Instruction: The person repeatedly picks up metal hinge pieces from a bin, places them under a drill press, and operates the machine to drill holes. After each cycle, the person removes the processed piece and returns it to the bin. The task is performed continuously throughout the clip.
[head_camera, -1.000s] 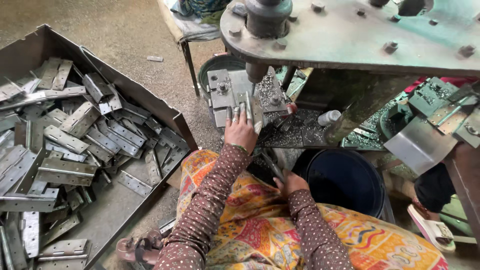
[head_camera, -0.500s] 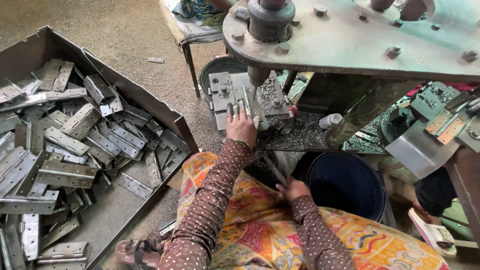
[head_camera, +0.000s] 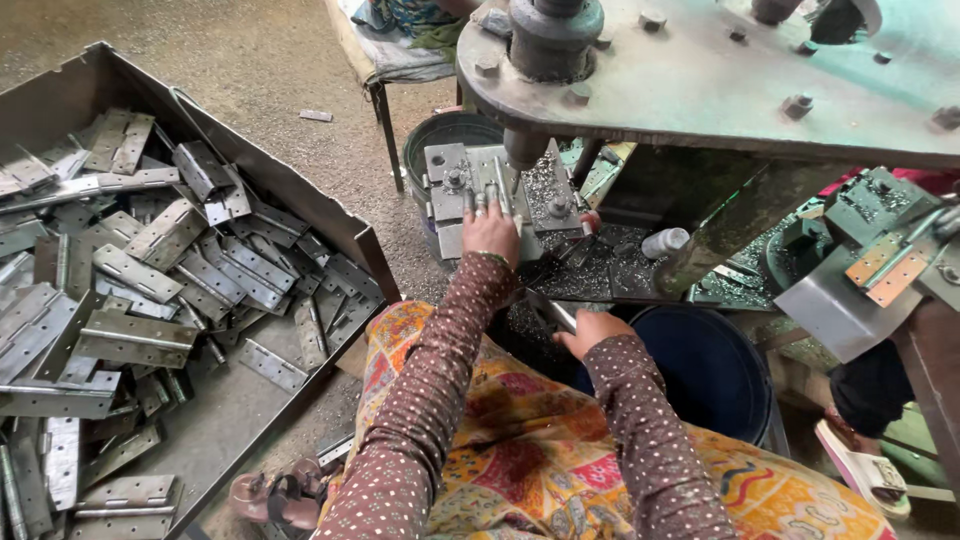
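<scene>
Right, containers first: big open steel tray (head_camera: 330, 235) on the floor at left, heaped with flat grey metal hinges (head_camera: 135, 340), drilled plates lying criss-cross in no order. Round dark blue bucket (head_camera: 715, 370) sits below the press by the right hand; contents not visible. A grey-green tub (head_camera: 440, 135) stands behind the die block; inside can't be read.

Left hand (head_camera: 490, 232) rests on the die block (head_camera: 470, 190) under the ram (head_camera: 548, 40), fingers (head_camera: 480, 203) stretched forward and pressing a hinge strip (head_camera: 500, 195) flat on the block. Right hand (head_camera: 590, 330) is low, near the bucket rim, fingers curled round a second hinge (head_camera: 552, 312) sticking out to the left.

Versus half a second back: left hand is in the same spot on the block, right hand has barely shifted, ram unchanged above. Tray pile the same.

Materials: press frame (head_camera: 760, 90) is thick pale-green painted plate with bolt heads, worn. Die block is bare grey steel with studs. Bed around it is covered in bright metal chips (head_camera: 600, 270). Small white bottle (head_camera: 665, 242) lies on the chips. Floor is gritty concrete.
</scene>
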